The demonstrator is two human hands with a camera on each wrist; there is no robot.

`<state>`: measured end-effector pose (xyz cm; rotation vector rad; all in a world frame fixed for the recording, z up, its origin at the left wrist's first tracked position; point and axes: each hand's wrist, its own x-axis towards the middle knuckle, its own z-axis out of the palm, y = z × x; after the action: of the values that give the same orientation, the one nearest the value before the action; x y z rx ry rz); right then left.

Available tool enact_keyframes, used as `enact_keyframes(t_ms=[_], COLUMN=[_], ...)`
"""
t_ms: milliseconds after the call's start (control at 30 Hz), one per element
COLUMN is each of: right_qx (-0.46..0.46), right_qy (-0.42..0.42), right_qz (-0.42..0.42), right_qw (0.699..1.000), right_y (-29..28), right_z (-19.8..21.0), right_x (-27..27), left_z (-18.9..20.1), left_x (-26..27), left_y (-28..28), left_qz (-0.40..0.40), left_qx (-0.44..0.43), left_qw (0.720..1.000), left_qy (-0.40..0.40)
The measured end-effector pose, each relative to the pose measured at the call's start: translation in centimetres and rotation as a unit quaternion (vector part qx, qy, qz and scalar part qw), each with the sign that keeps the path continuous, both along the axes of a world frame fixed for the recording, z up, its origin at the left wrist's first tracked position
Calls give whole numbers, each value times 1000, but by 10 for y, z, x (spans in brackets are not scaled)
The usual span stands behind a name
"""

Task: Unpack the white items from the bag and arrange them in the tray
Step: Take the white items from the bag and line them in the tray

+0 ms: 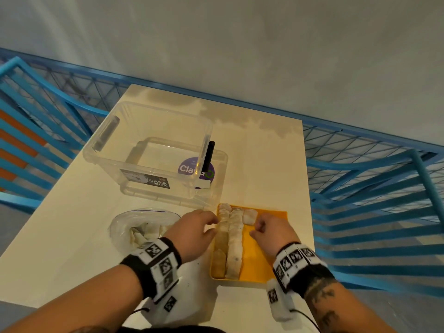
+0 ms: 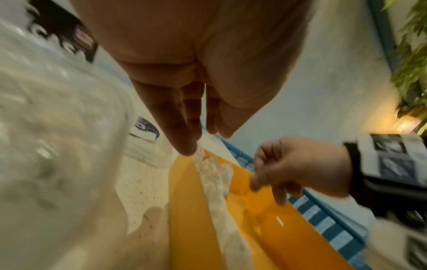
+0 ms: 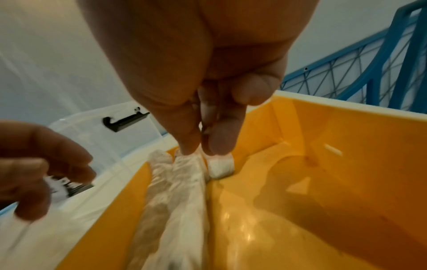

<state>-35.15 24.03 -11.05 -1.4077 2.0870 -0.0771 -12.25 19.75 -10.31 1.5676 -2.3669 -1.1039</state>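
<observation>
A yellow tray (image 1: pixel 262 255) lies on the table in front of me. Two long rows of white items (image 1: pixel 234 241) fill its left part. A single white piece (image 1: pixel 249 216) starts a third row at the far end. My right hand (image 1: pixel 258 228) pinches the near edge of that piece (image 3: pixel 220 166) between thumb and fingertip (image 3: pixel 203 148). My left hand (image 1: pixel 206 227) hovers at the tray's left rim with relaxed fingers (image 2: pixel 184 146), holding nothing, one tip at the far end of the left row. The clear bag (image 1: pixel 125 224) lies left of the tray with several white items inside.
A clear plastic storage box (image 1: pixel 149 150) stands behind the bag and tray. The right half of the tray (image 3: pixel 323 201) is bare. Blue metal railings (image 1: pixel 372 212) flank the white table (image 1: pixel 60 236) on both sides, and a pale wall runs behind.
</observation>
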Motion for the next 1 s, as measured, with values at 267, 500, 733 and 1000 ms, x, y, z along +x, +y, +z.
enact_keyframes(t_ms=[267,500,733,1000], right_qx=[26,-28,-22,0], right_qy=[-86,-49,-49,-77], right_qz=[126,147,127,97], right_qw=[988,988,990,992], right_y=[83,94,93,92], right_z=[-34,-54,-52,-47], right_x=[27,25,26,27], left_z=[9,-50,-61,-63], left_x=[105,113,103,84], left_y=[-16,-5,-1,-16], left_qz=[132,72,97,215], left_qx=[10,49,51,152], left_qw=[985,982,981,961], left_qy=[-107,-169,-161,-86])
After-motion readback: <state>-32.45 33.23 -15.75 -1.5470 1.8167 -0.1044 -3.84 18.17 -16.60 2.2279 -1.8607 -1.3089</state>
